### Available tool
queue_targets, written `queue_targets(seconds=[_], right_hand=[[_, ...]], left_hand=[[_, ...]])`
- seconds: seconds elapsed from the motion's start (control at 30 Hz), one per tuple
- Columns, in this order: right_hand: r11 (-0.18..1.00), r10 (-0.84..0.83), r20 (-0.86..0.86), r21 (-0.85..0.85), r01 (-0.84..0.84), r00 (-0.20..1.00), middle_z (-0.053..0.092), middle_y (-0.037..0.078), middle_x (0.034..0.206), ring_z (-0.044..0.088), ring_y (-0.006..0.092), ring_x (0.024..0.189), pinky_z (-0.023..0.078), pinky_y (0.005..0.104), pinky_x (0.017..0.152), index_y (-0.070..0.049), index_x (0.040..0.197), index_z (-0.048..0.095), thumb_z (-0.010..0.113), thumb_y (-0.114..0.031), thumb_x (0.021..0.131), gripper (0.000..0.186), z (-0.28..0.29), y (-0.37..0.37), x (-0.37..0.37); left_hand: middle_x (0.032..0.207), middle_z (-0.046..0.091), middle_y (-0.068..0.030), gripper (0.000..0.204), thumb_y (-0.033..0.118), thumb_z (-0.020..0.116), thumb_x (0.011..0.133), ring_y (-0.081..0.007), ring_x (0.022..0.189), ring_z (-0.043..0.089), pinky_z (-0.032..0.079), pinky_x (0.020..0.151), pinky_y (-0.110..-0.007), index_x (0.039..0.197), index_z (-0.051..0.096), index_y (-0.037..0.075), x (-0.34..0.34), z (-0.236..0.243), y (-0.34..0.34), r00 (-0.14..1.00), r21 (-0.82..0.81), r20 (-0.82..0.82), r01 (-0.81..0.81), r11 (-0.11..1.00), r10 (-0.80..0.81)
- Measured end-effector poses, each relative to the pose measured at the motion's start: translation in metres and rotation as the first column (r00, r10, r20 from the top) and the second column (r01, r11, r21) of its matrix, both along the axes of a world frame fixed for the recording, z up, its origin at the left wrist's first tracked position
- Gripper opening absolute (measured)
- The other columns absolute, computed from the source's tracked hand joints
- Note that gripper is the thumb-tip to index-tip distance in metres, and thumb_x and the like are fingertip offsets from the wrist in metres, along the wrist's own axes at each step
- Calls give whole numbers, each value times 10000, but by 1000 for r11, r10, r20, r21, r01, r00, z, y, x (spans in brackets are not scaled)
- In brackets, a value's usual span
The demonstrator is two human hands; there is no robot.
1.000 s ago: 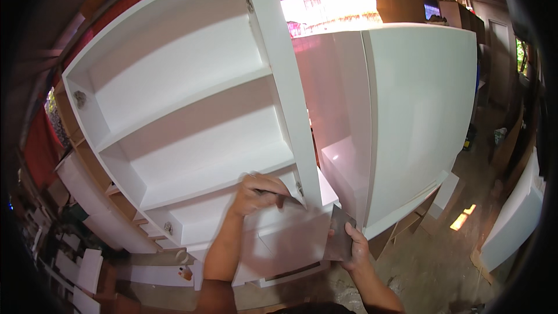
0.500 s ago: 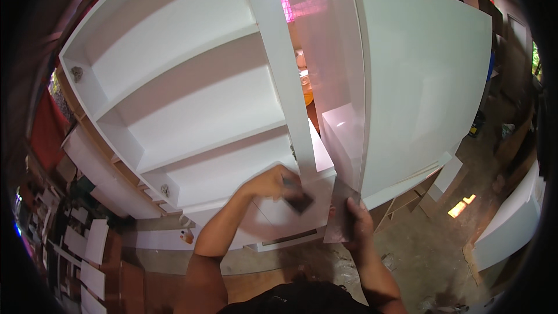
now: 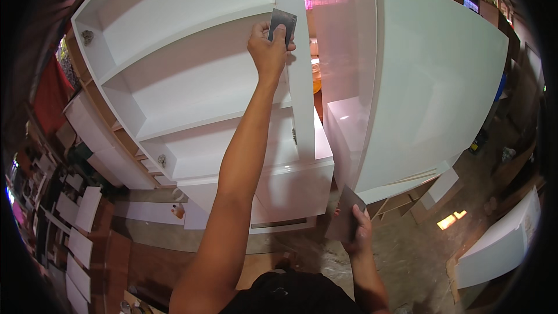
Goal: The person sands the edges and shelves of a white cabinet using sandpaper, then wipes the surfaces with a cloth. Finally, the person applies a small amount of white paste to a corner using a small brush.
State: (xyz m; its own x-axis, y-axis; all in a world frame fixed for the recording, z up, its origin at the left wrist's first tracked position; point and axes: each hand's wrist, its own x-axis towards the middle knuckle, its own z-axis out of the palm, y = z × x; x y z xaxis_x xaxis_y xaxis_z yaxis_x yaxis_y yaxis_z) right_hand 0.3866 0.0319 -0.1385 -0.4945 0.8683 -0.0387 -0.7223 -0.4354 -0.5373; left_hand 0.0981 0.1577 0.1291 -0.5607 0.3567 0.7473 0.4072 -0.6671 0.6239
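Observation:
A white cabinet with open shelves [image 3: 203, 72] stands before me. My left hand [image 3: 268, 49] is stretched far up to its right-hand upright [image 3: 298, 84], near the end of a shelf. It grips a small, flat, dark grey rectangular piece [image 3: 283, 22], thumb laid on its face. The piece lies over the upright's inner edge; whether it presses on it I cannot tell. Low on the right, my right hand [image 3: 362, 229] holds a larger thin dark plate [image 3: 343, 221] by its right side. The fingers behind this plate are mostly hidden.
A glossy white cabinet [image 3: 436, 75] stands close on the right, with a narrow gap between the two. A low white drawer unit [image 3: 296, 189] sits beneath the shelves. White panels [image 3: 87, 212] lie at the left, and a curved white piece [image 3: 497, 250] rests at the lower right.
My left hand has risen with the small dark piece from beside the plate to the cabinet's upright. The right hand still holds the plate, slightly lower. The view has shifted a little.

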Motion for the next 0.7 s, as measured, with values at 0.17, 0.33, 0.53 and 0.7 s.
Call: queue_targets(seconds=[0.17,0.33,0.53,0.7], right_hand=[[996,-72,-6,-43,72,997,626,111,1069,638,215,875,546,348,810,-36,1270,471,577,-169,953,361,-4,-1,9],[995,-79,-29,-71,77,996,628,120,1063,632,212,878,546,342,813,-36,1263,477,574,-149,956,341,-14,2,12],[994,-88,-25,-65,86,996,627,128,1069,631,221,878,540,349,806,-27,1252,485,585,-158,951,344,-18,2,12],[995,-81,-29,-61,79,996,624,147,1061,633,249,906,540,384,825,-17,1255,478,568,-141,950,341,-17,4,11]], left_hand=[[739,668,-167,198,84,606,886,-162,527,641,471,430,-252,995,492,-35,12,4,11,995,24,95,-29,999,27],[742,664,-191,222,77,597,856,-187,531,651,473,427,-259,1000,474,-40,23,19,13,988,-9,143,-49,999,49],[750,667,-197,229,65,591,853,-201,538,663,467,419,-255,1007,475,-59,25,12,11,986,3,159,-51,999,50],[750,679,-178,227,83,618,871,-196,538,667,455,406,-262,1005,494,-52,23,18,12,996,-9,89,-11,1000,11]])
